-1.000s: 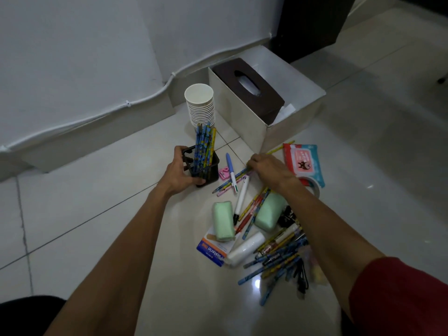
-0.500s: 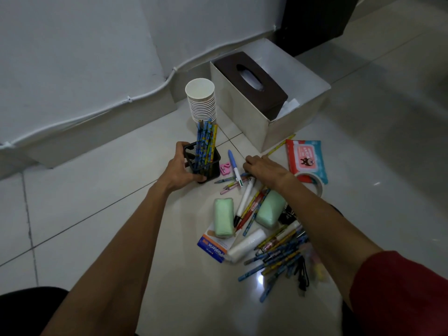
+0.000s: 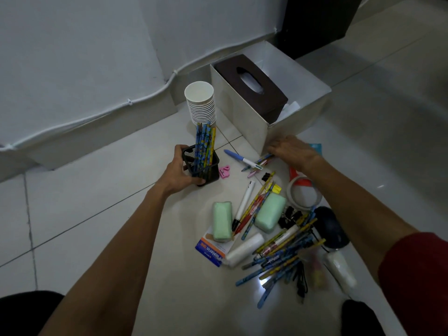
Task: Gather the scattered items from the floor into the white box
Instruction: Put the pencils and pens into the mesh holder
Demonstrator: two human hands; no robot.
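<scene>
Filling the pencil holder looks like the step in hand. The left hand grips a black mesh holder, thumb at its far rim. The right hand lies palm-down on a few loose pens, right against the near corner of the white box. Whether its fingers have closed on those pens I cannot tell, since the fingertips are hidden beneath the hand. The box stands on the floor close to the wall edge. It is open-topped, with a brown tissue box tilted inside it and a stack of paper cups just beside its left wall.

The holder stands upright, mouth up, and the standing pencils in it are nearly vertical, leaning slightly toward the cups. The loose pens lie flat, their long axis running from the right hand toward the holder, with their ends poking out leftward. The next move, I judge, calls for pinching them into one bundle. That bundle would then be turned upright and dropped into the holder, or lifted straight over the box's rim.

Most of the task is left to do. A big pencil pile, two green blocks, a tape roll and more lie nearer the person. The pile mostly runs on a diagonal from near-left to far-right.
</scene>
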